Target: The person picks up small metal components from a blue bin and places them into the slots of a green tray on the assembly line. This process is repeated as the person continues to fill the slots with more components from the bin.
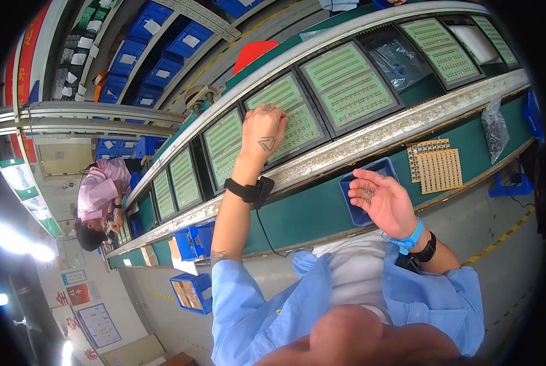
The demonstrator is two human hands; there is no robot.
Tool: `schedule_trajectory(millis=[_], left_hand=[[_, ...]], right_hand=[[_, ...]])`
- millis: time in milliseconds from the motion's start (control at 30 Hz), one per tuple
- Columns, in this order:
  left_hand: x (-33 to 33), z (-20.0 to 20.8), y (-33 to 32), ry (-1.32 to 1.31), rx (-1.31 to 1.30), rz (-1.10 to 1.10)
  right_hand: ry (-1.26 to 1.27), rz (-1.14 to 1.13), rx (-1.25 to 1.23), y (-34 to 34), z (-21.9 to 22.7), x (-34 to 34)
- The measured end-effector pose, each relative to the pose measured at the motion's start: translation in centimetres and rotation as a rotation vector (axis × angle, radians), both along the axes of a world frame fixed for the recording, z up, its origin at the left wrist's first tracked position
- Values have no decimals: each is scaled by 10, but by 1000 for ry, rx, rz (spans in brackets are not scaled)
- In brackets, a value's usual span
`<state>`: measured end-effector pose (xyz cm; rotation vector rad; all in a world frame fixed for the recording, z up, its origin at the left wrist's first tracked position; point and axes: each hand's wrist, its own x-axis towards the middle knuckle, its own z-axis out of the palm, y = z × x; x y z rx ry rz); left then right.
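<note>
My left hand [264, 130] is over a framed green circuit board [300, 127] on the conveyor line. Its fingers point down and are pressed together at the board's surface; whatever sits between the fingertips is hidden. Palm up, my right hand [382, 202] is cupped over a blue bin [359, 215]. Several small metal parts [367, 194] rest on its palm and fingers. Rows of small components cover the board. Another framed green board [349, 85] lies just to its right, and one more [222, 145] to its left.
A metal rail [370, 137] runs along the near side of the line. Tan component panels [440, 171] and a clear plastic bag [495, 131] lie on the green bench at right. Blue bins [193, 241] hang at left. Farther left, a person in pink [99, 189] works at the line.
</note>
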<state>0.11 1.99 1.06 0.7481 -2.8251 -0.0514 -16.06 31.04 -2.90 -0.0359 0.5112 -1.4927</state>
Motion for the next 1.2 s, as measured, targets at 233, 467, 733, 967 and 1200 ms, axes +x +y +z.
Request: schedule_trajectory(millis=[233,467,733,967,1200], left_hand=[[-1,30,52,249,82,-60],[-7,19,154,237,285,-239],[-8,5,164,311,303,-230],[-1,13,165,252,246,-156],[18,35,168,-6,77,-266]], right_hand=[[-159,-45,10,-3,6,-1],[-238,-29,-96,-6,7,6],[-148,-3,-115,-8,1,15],[129,74,-42,-5,3,15],[406,218,31,-2,4,20]])
